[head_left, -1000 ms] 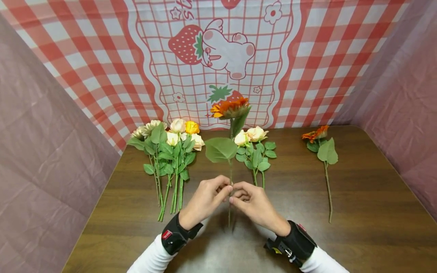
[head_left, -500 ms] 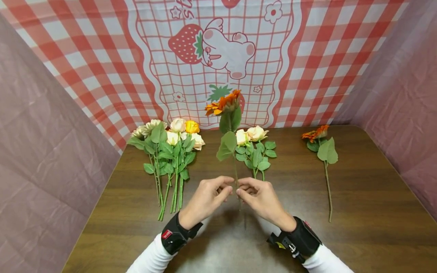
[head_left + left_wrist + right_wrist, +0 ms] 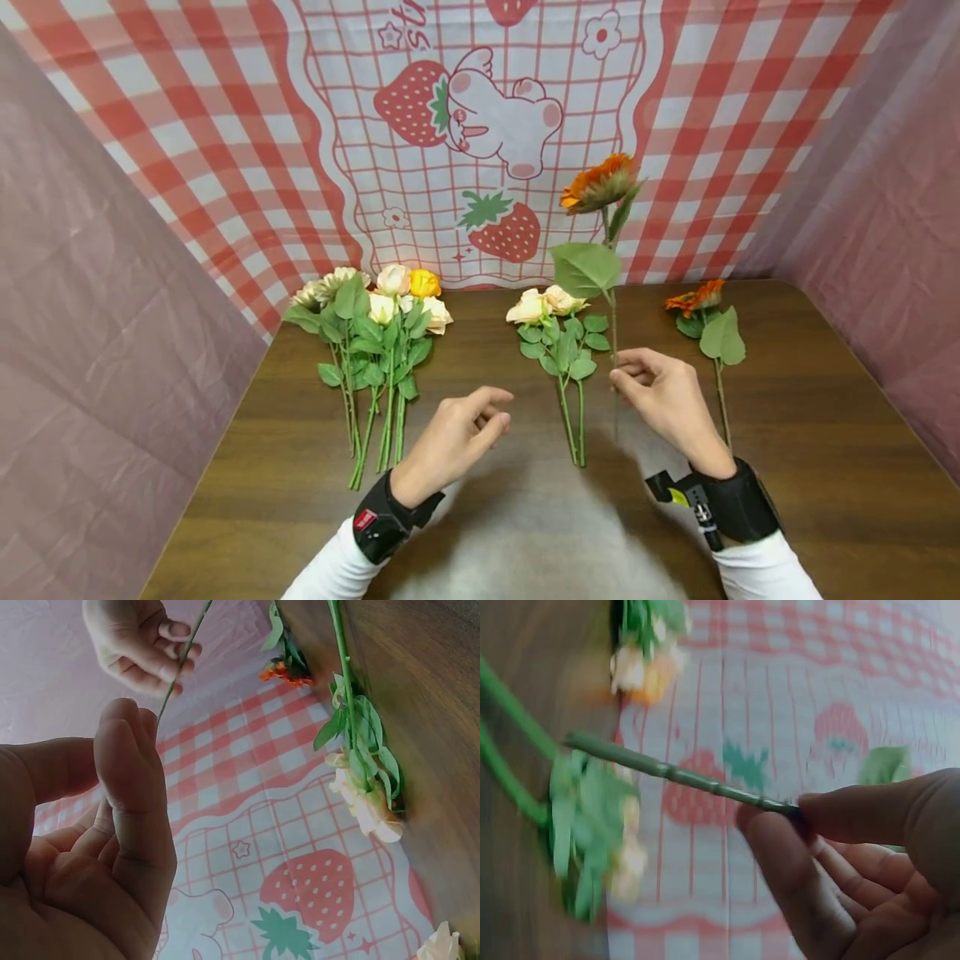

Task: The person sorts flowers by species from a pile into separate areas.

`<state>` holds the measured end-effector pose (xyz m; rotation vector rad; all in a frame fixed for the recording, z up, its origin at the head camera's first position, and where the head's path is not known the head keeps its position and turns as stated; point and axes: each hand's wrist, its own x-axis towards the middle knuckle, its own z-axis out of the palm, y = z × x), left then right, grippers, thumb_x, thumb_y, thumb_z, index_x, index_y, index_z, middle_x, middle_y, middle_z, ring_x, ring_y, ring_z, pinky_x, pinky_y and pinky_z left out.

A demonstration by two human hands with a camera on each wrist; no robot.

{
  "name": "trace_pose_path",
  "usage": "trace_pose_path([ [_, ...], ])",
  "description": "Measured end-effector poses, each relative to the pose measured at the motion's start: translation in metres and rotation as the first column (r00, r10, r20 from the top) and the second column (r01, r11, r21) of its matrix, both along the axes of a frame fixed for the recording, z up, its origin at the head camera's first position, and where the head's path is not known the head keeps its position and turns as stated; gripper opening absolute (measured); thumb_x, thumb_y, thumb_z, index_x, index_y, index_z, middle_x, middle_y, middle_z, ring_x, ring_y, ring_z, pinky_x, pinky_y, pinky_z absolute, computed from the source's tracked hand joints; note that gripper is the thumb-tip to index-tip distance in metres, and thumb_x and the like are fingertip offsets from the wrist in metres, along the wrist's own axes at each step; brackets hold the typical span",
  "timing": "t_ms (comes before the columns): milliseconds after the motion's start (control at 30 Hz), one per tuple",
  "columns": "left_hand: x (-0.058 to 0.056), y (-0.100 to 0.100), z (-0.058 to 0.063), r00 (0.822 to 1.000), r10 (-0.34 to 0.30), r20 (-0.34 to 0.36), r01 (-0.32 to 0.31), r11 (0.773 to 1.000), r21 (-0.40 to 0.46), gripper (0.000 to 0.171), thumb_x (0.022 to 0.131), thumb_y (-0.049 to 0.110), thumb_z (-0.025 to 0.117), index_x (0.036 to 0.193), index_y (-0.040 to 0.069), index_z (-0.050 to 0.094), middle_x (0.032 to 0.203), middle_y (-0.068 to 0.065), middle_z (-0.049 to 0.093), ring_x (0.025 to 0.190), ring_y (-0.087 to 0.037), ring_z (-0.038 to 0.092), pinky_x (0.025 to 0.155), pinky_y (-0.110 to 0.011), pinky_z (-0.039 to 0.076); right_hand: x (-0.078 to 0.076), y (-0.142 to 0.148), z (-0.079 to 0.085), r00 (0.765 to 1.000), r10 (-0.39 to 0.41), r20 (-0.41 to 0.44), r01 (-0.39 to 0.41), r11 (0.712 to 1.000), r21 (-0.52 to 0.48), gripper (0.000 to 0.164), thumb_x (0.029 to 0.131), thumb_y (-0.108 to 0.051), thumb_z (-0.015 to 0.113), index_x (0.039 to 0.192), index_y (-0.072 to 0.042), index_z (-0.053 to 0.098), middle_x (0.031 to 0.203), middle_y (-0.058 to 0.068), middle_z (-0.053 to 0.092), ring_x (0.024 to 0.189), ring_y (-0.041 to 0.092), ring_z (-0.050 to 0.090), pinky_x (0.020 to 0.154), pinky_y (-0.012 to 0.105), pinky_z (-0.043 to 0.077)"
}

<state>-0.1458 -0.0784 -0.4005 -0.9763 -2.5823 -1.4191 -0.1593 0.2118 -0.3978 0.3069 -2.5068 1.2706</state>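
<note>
Since the earlier frames the right hand [image 3: 663, 404] has carried an orange flower [image 3: 597, 187] off to the right and upward, while the left hand [image 3: 453, 437] has stayed almost where it was and now sits well apart from it. Right thumb and forefinger pinch the flower's green stem [image 3: 613, 325] partway along; the bloom stands upright above that hand, a broad leaf [image 3: 587, 268] spreads to the left of the stem, and the cut end juts below the fingertips. Left-hand fingers are loosely bent with a gap between thumb and forefinger, and they hold nothing.

Just left of the held stem, two cream roses [image 3: 530, 307] lie on the wooden table [image 3: 825, 433]. Another orange flower [image 3: 722, 336] lies to the right, partly behind the right hand and wrist, and a mixed bunch [image 3: 375, 367] lies at far left.

As for writing, the checked cloth [image 3: 757, 100] shows sideways letters that look like "st", running off the top edge. A red label [image 3: 365, 520] marks the left wristband [image 3: 382, 533], its print too small to read; the right wristband [image 3: 742, 507] carries a yellow tab [image 3: 678, 497]
</note>
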Motion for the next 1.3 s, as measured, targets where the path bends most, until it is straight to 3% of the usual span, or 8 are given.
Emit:
trace_pose_path([
  [167,0.000,0.000,0.001,1.000,-0.007,0.008,0.007,1.000,-0.006,0.022,0.099,0.006,0.058,0.120,0.001,0.062,0.083,-0.008,0.072,0.062,-0.009,0.065,0.054,-0.020,0.051,-0.002,0.039,-0.001,0.996,-0.089,0.032,0.083,0.986,0.145,0.018,0.088,-0.001,0.069,0.105,0.005,0.069,0.081,0.012,0.072,0.060,-0.001,0.061,0.051,0.019,0.046],
  [400,0.000,0.000,0.002,1.000,-0.009,0.009,0.009,0.999,-0.031,0.022,0.099,0.007,0.059,0.120,0.001,0.062,0.083,-0.006,0.072,0.064,-0.010,0.065,0.055,-0.020,0.051,-0.008,0.079,-0.012,0.974,-0.147,0.174,0.095,0.956,0.278,0.019,0.089,-0.004,0.065,0.103,0.008,0.068,0.076,0.009,0.072,0.060,0.011,0.063,0.053,0.024,0.045],
  [567,0.000,0.000,0.003,1.000,-0.012,0.001,0.013,0.998,-0.056,0.023,0.098,0.008,0.061,0.120,0.002,0.062,0.083,-0.005,0.071,0.066,-0.007,0.064,0.058,-0.020,0.051,-0.014,0.096,-0.024,0.938,-0.155,0.309,0.068,0.959,0.274,0.021,0.088,-0.003,0.061,0.101,0.013,0.066,0.077,0.014,0.072,0.059,0.018,0.068,0.053,0.026,0.051],
  [767,0.000,0.000,0.002,1.000,-0.024,0.002,0.025,0.997,-0.070,0.023,0.098,0.009,0.061,0.121,0.002,0.062,0.084,-0.004,0.072,0.067,-0.006,0.063,0.060,-0.020,0.051,-0.018,0.109,-0.035,0.884,-0.144,0.445,0.036,0.970,0.242,0.018,0.090,-0.003,0.060,0.097,0.013,0.065,0.072,0.010,0.070,0.060,0.017,0.067,0.053,0.028,0.053],
  [1300,0.001,0.002,0.003,0.998,-0.067,-0.003,0.065,0.985,-0.157,0.023,0.099,0.012,0.061,0.120,0.003,0.063,0.084,-0.001,0.071,0.070,-0.004,0.063,0.065,-0.019,0.052,-0.021,0.119,-0.041,0.824,-0.111,0.556,-0.036,0.968,0.247,0.012,0.089,-0.003,0.058,0.085,0.006,0.065,0.066,0.003,0.066,0.058,0.016,0.066,0.058,0.030,0.053],
])
